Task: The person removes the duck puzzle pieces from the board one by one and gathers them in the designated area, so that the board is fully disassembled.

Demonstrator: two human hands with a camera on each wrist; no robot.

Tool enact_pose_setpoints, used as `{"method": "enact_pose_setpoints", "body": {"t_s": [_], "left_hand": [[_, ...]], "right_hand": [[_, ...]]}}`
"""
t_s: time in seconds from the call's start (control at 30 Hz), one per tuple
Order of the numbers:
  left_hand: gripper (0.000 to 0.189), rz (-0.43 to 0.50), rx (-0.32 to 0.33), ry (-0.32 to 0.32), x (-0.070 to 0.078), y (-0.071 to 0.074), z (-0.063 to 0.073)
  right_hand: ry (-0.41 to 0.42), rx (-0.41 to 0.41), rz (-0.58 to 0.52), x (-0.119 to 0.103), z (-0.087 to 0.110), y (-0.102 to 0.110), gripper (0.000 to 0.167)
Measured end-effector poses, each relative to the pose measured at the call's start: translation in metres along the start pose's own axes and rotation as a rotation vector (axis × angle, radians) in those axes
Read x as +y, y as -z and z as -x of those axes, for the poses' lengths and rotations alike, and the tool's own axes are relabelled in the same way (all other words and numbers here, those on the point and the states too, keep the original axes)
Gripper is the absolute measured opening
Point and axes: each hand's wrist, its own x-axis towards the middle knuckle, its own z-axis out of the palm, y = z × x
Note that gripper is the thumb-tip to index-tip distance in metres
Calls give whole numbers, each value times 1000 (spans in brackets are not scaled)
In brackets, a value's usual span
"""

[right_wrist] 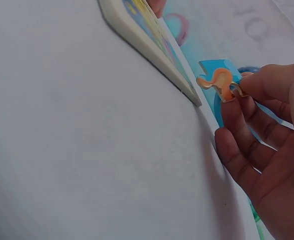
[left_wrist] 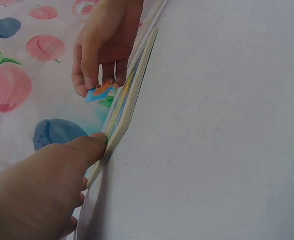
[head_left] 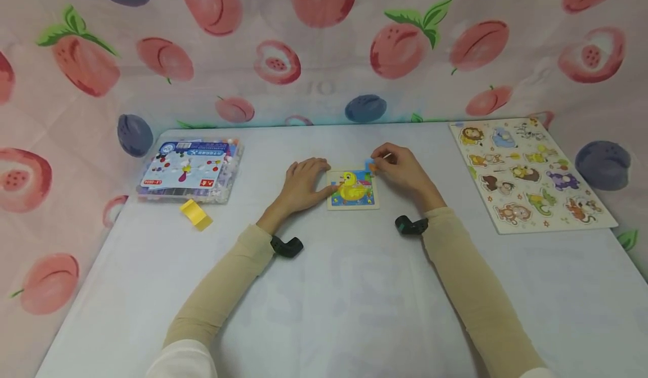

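Observation:
A small square duck puzzle (head_left: pixel 354 192) with a pale wooden frame lies on the table between the two hands. My left hand (head_left: pixel 304 187) rests at its left side, fingers extended on the table and thumb on the puzzle's left edge. In the left wrist view that thumb (left_wrist: pixel 89 149) presses the frame's edge. My right hand (head_left: pixel 401 169) pinches a blue and orange puzzle piece (right_wrist: pixel 221 77) between thumb and fingertips. The piece is held just above the puzzle's upper right corner, where the head view cannot show whether it touches.
A clear plastic box (head_left: pixel 187 167) with a printed label stands at the back left. A folded yellow strip (head_left: pixel 196 215) lies in front of it. On the right is a large animal puzzle board (head_left: pixel 531 175). A fruit-patterned cloth (head_left: pixel 324 57) hangs behind the white table (head_left: pixel 344 293).

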Motion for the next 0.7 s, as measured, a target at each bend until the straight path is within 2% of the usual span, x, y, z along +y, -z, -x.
{"method": "enact_pose_setpoints", "body": {"t_s": [0.23, 0.5, 0.7], "left_hand": [[53, -1, -18, 3, 1, 2, 1], [53, -7, -19, -5, -1, 1, 0], [52, -4, -29, 6, 1, 3, 1]], "right_hand": [[-25, 25, 32, 5, 3, 8, 16], [-126, 5, 94, 7, 4, 15, 19], [-126, -2, 186, 4, 6, 19, 18]]}}
